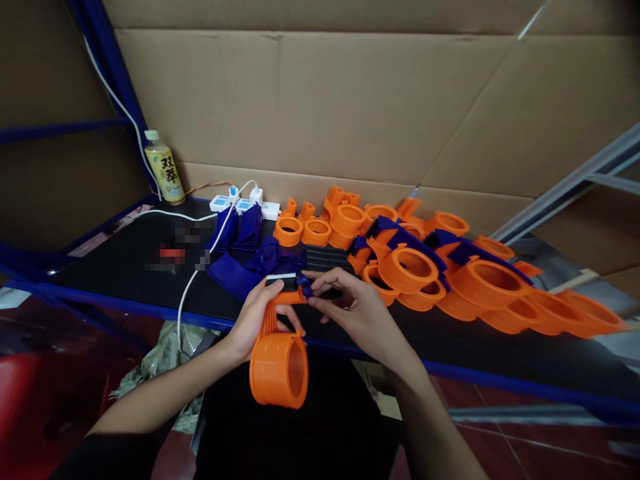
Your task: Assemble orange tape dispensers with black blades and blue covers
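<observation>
My left hand (pixel 255 317) is wrapped round the handle of an orange tape dispenser (pixel 277 370), whose wide ring hangs below the hand. A black piece with a white toothed blade (pixel 281 276) sits at the dispenser's upper end, under my left thumb. My right hand (pixel 350 307) pinches a small blue plastic part (pixel 304 287) against the right side of that end. Just beyond the hands lie a loose heap of small blue parts (pixel 267 257) and a row of black strips (pixel 326 256).
Several orange tape dispensers (pixel 493 283), some with blue plates, crowd the right of the black table (pixel 125 267). Stacks of blue plates (pixel 249 228) stand near a white power strip (pixel 270 211). A yellow-labelled bottle (pixel 166 170) is at the back left. A white cable (pixel 183 300) hangs over the front edge.
</observation>
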`<state>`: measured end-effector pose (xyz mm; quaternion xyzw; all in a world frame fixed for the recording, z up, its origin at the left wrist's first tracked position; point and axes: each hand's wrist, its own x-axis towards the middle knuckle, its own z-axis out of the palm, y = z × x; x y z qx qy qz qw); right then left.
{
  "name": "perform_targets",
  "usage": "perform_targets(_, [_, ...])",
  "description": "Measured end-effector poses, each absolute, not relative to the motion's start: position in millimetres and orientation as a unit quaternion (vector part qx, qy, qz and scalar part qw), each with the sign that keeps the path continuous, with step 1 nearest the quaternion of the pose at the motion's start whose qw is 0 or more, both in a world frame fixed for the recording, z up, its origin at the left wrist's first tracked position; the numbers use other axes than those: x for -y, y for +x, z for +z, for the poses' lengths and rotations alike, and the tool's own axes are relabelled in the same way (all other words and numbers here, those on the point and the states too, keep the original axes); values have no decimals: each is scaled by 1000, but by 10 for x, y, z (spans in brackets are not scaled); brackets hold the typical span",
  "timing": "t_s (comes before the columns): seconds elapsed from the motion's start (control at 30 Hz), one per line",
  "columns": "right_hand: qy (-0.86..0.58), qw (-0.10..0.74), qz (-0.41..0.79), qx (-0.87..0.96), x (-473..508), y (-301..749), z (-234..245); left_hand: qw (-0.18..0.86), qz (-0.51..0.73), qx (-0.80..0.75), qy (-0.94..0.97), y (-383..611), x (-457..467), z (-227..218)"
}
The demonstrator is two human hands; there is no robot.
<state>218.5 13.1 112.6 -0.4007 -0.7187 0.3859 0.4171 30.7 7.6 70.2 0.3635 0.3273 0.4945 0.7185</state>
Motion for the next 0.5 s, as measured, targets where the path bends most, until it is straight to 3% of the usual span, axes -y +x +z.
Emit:
perform_targets(0.23, [-361,411,437,714,-231,2272,1089,740,471,-314,363,296,-73,710])
perform_targets(0.5, [-347,447,284,774,-152,2221,1009,742,473,-302,366,283,-102,695])
